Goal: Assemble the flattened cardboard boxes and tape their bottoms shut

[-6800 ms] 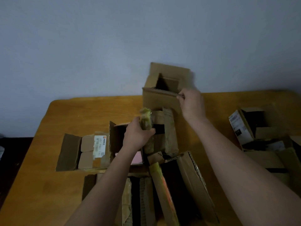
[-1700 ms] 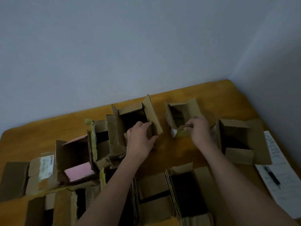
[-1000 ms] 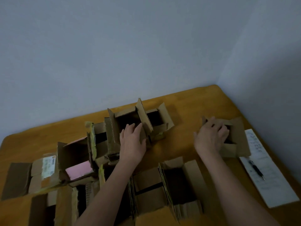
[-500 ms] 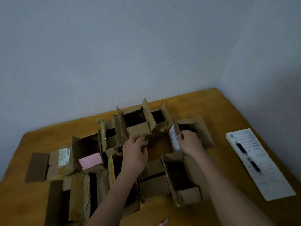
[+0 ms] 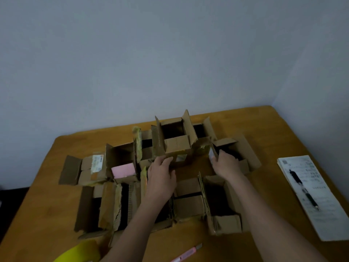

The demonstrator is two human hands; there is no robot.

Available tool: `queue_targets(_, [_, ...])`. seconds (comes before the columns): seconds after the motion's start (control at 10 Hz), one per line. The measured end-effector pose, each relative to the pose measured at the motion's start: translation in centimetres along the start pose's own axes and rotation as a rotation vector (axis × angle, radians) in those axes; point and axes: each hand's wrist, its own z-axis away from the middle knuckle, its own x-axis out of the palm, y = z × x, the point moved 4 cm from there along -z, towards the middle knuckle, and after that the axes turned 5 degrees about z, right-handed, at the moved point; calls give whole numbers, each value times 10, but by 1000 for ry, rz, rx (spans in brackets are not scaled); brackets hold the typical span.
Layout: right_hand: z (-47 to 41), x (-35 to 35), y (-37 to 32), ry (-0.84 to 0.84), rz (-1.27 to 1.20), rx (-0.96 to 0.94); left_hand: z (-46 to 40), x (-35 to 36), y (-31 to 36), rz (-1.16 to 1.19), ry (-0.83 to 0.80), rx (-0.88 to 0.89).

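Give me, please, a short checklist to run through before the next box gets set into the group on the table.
1. Right hand has a grip on the small box: ok.
2. Left hand steadies the tall open box: ok.
3. Small box's bottom taped: cannot tell.
4. Yellow tape roll within reach: ok.
5. Pink utility knife clear of boxes: ok.
6. Pen and paper clear of boxes: ok.

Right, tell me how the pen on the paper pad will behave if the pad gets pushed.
The pen lies loose on the paper pad, so it would probably roll or slide off. It looks slim and light, likely easy to knock away. The pad itself seems thin, probably floppy.
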Motion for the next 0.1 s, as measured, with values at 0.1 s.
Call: queue_targets(0.1, [6,-17,-9,132,-27,-22,3,-25,0,73,99,-3])
